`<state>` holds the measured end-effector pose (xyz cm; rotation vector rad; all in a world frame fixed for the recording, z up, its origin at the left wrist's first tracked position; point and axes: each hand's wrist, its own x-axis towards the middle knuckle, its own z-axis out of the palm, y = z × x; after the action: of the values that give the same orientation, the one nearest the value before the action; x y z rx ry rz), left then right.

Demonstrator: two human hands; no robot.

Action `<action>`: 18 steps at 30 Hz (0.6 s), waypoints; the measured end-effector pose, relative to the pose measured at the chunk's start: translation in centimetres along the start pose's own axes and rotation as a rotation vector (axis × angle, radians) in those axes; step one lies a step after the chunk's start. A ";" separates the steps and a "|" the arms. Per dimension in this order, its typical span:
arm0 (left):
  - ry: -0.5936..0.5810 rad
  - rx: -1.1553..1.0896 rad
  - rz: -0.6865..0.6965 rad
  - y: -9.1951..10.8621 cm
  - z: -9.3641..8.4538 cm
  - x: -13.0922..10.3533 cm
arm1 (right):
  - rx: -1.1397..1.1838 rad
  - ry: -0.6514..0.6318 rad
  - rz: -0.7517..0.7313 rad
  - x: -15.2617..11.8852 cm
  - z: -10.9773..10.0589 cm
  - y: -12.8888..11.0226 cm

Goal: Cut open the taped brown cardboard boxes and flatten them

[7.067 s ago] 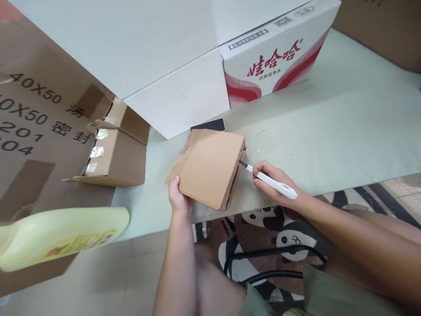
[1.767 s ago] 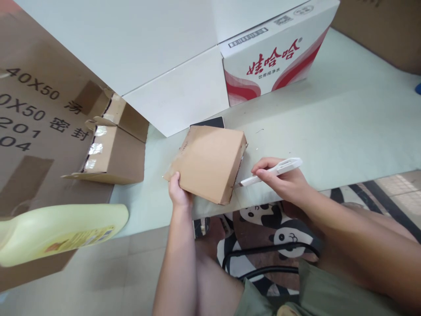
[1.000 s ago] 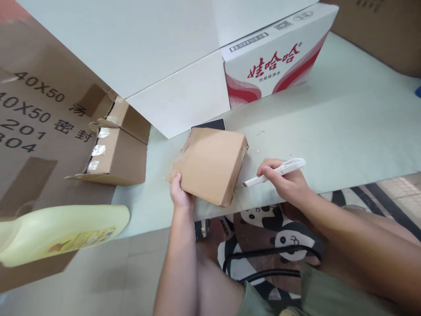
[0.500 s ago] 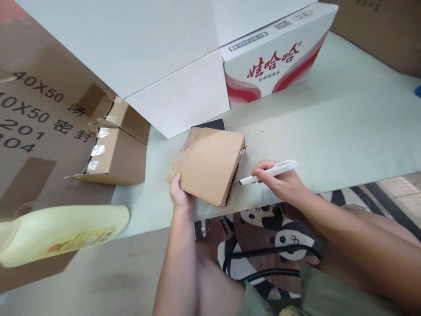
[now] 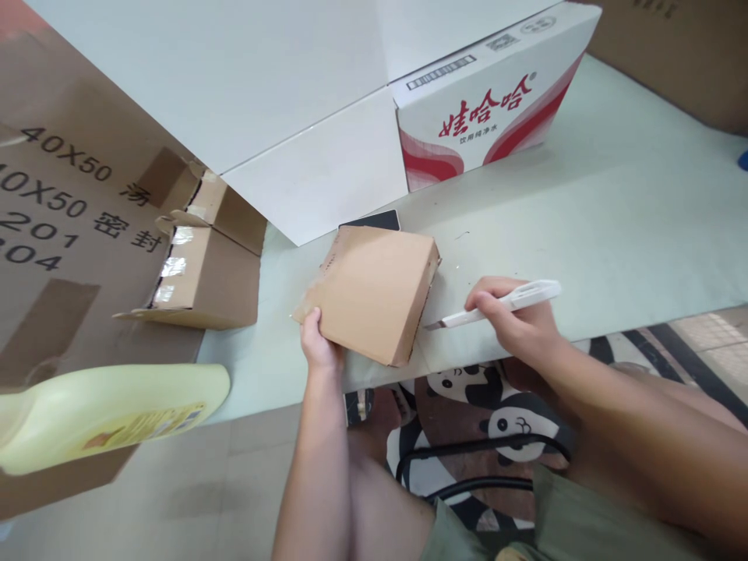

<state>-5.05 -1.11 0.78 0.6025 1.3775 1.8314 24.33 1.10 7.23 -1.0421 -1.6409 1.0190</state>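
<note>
A small brown cardboard box (image 5: 377, 292) lies slightly turned near the front edge of the table. My left hand (image 5: 319, 343) grips its near left corner, thumb on top and the other fingers hidden beneath. In my right hand (image 5: 520, 315) is a white utility knife (image 5: 508, 302), its blade pointing left. The blade tip is just right of the box's right side and looks apart from it. A dark flat object (image 5: 377, 221), perhaps a phone, shows partly behind the box.
A white and red carton (image 5: 491, 117) stands at the back beside a white panel (image 5: 327, 171). Brown boxes (image 5: 225, 273) are at the left, near a large printed carton (image 5: 52, 234). A pale yellow bottle (image 5: 117, 413) sits at front left. Small scraps dot the tablecloth (image 5: 613, 218).
My right hand has drawn the utility knife rightward, away from the box's right side. That side's lower edge has closed up a little. My left hand keeps its hold.
</note>
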 end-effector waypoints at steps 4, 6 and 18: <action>0.041 -0.029 -0.025 0.2 0.3 -0.1 | -0.145 0.124 -0.113 -0.1 -1.1 -0.6; 0.044 -0.027 -0.040 0.2 0.2 -0.1 | -0.230 0.064 -0.167 -0.1 -1.2 -0.3; 0.044 -0.026 -0.036 0.2 0.1 -0.1 | -0.338 -0.175 -0.158 0.4 -0.4 1.9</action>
<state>-4.97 -1.11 0.97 0.5237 1.3828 1.8412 24.96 2.13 5.67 -1.0418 -2.0551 0.7605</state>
